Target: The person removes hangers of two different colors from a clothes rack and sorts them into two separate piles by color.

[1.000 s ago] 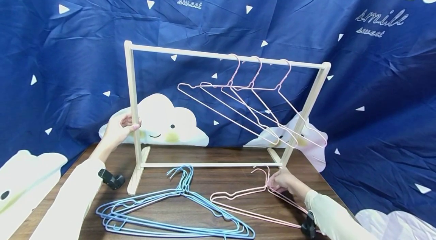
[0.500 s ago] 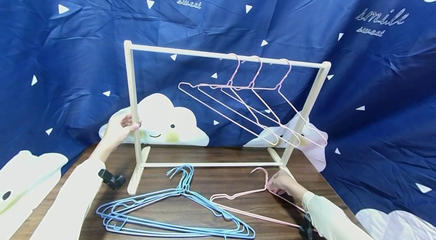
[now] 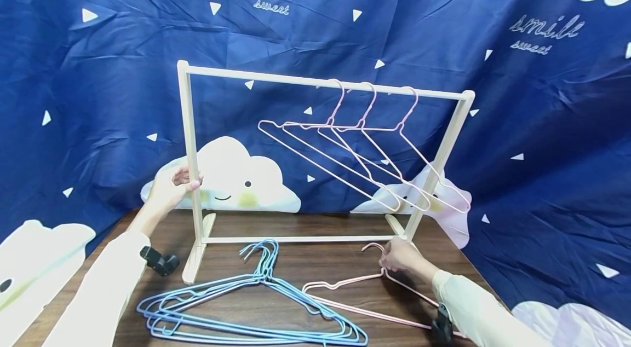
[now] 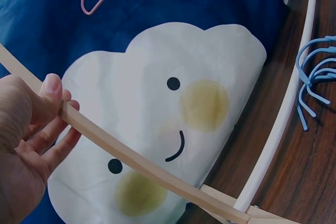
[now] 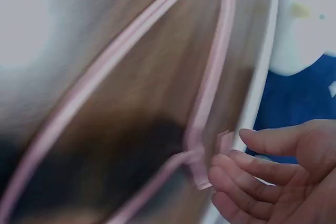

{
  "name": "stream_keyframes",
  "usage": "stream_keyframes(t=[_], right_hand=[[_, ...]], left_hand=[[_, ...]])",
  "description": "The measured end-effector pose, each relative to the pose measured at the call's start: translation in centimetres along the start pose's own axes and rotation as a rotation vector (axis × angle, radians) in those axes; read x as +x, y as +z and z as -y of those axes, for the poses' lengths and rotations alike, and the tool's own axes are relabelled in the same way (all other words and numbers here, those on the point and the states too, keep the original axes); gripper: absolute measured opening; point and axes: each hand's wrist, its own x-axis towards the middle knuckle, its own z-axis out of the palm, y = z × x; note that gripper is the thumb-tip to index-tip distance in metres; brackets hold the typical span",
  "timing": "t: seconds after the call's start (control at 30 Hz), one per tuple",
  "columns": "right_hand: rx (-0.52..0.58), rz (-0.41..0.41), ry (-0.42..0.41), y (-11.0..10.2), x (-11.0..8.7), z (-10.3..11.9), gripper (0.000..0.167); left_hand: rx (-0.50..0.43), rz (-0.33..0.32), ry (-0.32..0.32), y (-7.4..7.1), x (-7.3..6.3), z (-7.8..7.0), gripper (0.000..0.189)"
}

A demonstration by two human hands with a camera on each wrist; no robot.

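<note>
My left hand (image 3: 173,185) grips the left upright (image 3: 191,133) of a pale wooden garment rack between thumb and fingers; the left wrist view shows the fingertips coming round behind the post. On the table at the right lie pink hangers (image 3: 340,283), stacked closely. My right hand (image 3: 401,255) is at the neck and hook of the top one, covering part of the hook. In the blurred right wrist view, its thumb stands apart from the loosely bent fingers (image 5: 247,171) beside the hook. Three pink hangers (image 3: 409,111) hang on the rack's top bar toward the right.
Several blue hangers (image 3: 256,292) lie stacked at the table's front left, hooks pointing to the rack's lower bar (image 3: 305,239). A dark brown wooden table (image 3: 305,224) bears everything. Close behind the rack hangs a blue cloth (image 3: 123,90) with clouds and triangles.
My right hand has moved a little up and left, from the pink hanger's neck toward its hook. One of two visible hooks has dropped from sight. The left hand keeps its place.
</note>
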Motion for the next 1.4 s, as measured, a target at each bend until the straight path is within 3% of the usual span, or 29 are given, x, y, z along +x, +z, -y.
stream_keyframes(t=[0.2, 0.4, 0.47, 0.6, 0.77, 0.9, 1.2, 1.4], right_hand=[[-0.116, 0.094, -0.216, -3.4, 0.4, 7.1, 0.012], [-0.012, 0.25, -0.302, -8.1, 1.2, 14.1, 0.009], [0.014, 0.241, -0.317, -9.8, 1.6, 16.1, 0.011], [0.088, 0.12, -0.298, -13.3, 2.9, 19.0, 0.016], [0.298, -0.003, -0.183, -16.8, 5.3, 20.7, 0.028], [0.372, -0.054, -0.132, -18.2, 7.0, 21.1, 0.034], [0.402, 0.053, -0.122, -19.0, 9.4, 21.8, 0.037], [0.417, 0.06, -0.127, -18.3, 10.4, 22.9, 0.034]], left_hand=[[-0.019, -0.003, 0.024, -0.1, 0.1, 0.2, 0.036], [0.0, -0.004, 0.025, -0.1, 0.0, 0.3, 0.04], [0.024, -0.005, 0.012, -0.1, -0.1, 0.2, 0.041], [0.08, -0.008, -0.006, 0.0, -0.2, 0.0, 0.039], [0.09, -0.008, -0.011, 0.0, -0.1, 0.0, 0.04], [0.084, -0.006, -0.008, 0.1, 0.0, 0.0, 0.04], [0.087, -0.015, -0.01, 0.0, 0.0, -0.2, 0.039], [0.093, -0.015, -0.014, -0.2, -0.1, -0.4, 0.039]])
